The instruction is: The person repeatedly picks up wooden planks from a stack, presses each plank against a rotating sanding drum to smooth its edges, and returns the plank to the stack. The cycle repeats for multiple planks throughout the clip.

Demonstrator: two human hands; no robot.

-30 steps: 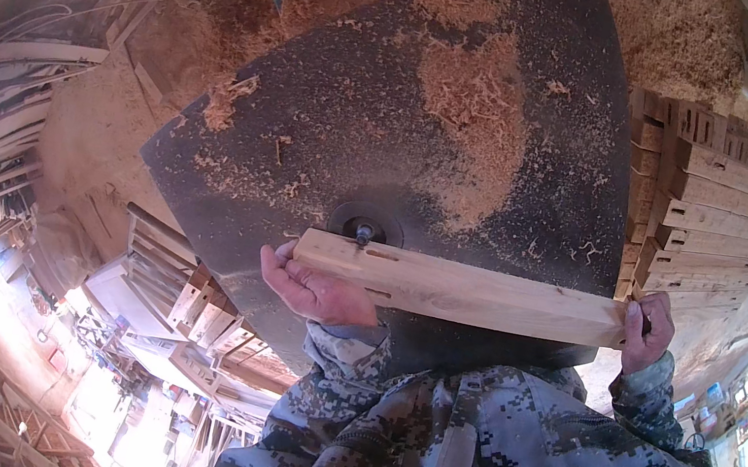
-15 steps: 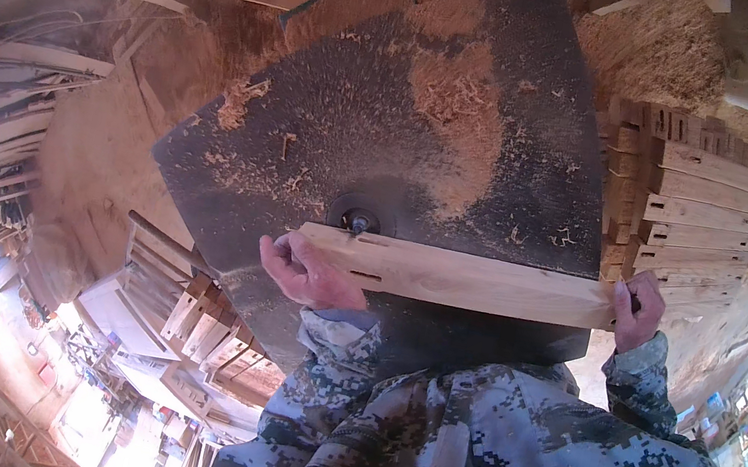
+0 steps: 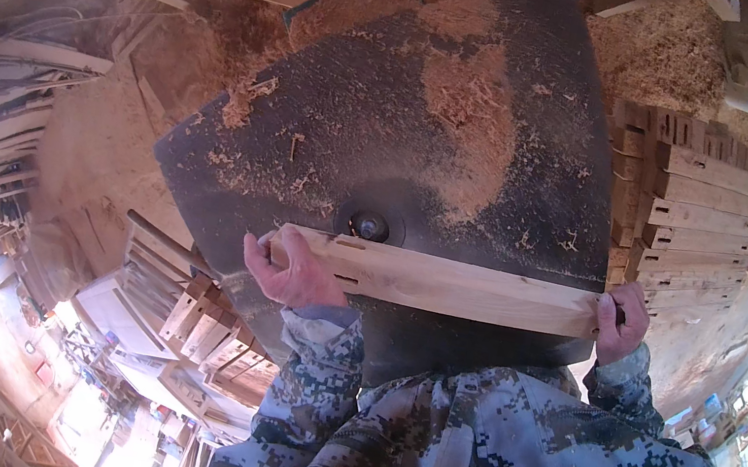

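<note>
A long, pale wooden board (image 3: 474,291) lies across the near part of a dark machine table (image 3: 337,157). Two short slots show near its left end. My left hand (image 3: 299,272) is closed on that left end, thumb over the top and fingers partly curled. At the opposite end, my right hand (image 3: 621,325) grips the board with bent fingers. Just beyond the board's far edge, close to my left hand, a round metal cutter spindle (image 3: 369,226) stands in a hole in the table. Whether it touches the wood, I cannot tell.
Wood shavings (image 3: 469,120) are strewn over the table. Slotted boards are stacked (image 3: 705,217) to the right, and more wooden pieces (image 3: 216,336) sit at the lower left. Curved wooden parts (image 3: 35,54) line the far left. Sawdust (image 3: 666,50) is heaped behind the table.
Both hands have shifted the board left along the table and slightly toward me. Its left end now reaches further past the spindle. The view has also moved a little.
</note>
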